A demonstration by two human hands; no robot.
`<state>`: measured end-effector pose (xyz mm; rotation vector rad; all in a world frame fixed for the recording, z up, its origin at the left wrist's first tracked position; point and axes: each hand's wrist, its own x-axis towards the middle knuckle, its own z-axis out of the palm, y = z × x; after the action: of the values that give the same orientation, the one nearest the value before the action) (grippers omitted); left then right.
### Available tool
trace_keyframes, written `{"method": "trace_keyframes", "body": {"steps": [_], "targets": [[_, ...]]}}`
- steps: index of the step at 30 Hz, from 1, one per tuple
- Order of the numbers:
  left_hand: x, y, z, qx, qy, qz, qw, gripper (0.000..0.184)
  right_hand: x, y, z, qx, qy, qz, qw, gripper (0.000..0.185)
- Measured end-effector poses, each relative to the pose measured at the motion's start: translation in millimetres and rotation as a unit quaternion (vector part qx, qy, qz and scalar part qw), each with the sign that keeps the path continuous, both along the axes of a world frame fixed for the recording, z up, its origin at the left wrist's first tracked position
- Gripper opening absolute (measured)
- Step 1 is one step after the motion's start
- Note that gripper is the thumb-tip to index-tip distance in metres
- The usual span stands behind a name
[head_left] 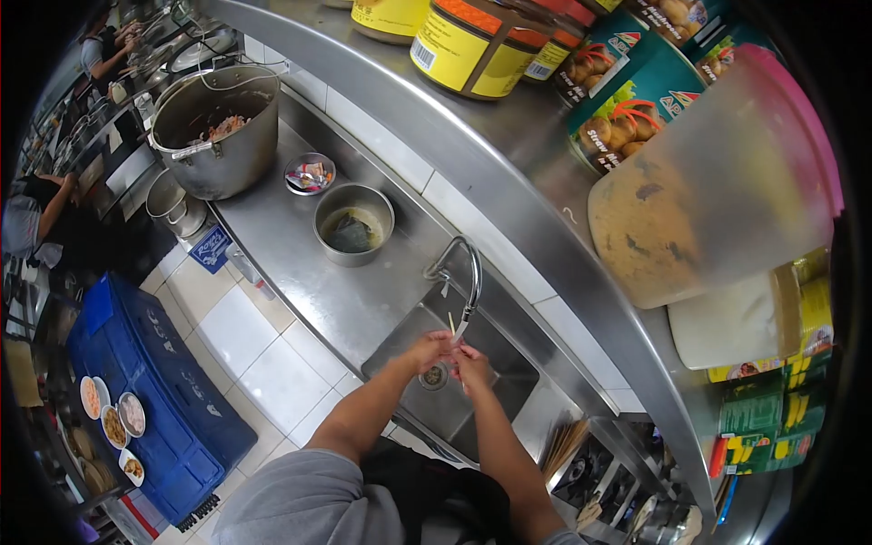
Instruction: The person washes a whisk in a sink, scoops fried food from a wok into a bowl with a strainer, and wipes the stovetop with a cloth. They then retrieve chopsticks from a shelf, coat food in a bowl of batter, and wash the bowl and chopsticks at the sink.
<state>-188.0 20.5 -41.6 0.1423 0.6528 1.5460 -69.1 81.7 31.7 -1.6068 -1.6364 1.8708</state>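
My left hand (431, 351) and my right hand (471, 367) are close together over the stainless steel sink (503, 380), just below the curved faucet (474, 271). The fingers of both hands are bent inward and closed. A thin, pale yellow, stick-like piece (451, 322) pokes up from the fingers of my left hand. A whitish streak shows beside it under the spout; whether it is water or a blade, I cannot tell. What my right fingers grip is hidden. Below the hands lies the sink's drain (433, 376).
On the steel counter (300, 245) stand a metal bowl (354, 224) with murky liquid, a small dish of packets (310, 173) and a large pot (215, 132). An overhead shelf (545, 227) carries cans and tubs. A blue chest (163, 400) bears several food bowls. Other people work at far left.
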Motion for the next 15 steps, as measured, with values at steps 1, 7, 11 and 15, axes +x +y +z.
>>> {"method": "trace_keyframes", "body": {"steps": [1,7,11,15], "targets": [[0.6,-0.2,1.2,-0.019,0.019,-0.011,1.000,0.017,1.5,-0.1,-3.6,0.002,0.002,-0.003,1.000,0.029],[-32.3,26.0,-24.3,-0.147,0.015,0.073,0.986,0.021,9.2,-1.1,15.1,0.079,-0.086,0.128,0.985,0.026],[-52.6,27.7,-26.3,-0.220,0.061,0.140,0.964,0.022,1.4,12.6,10.8,-0.225,0.130,0.026,0.965,0.028],[-45.8,30.0,-14.7,-0.209,0.165,0.117,0.957,0.026,-13.3,10.8,14.2,-0.261,0.205,-0.073,0.940,0.028]]}}
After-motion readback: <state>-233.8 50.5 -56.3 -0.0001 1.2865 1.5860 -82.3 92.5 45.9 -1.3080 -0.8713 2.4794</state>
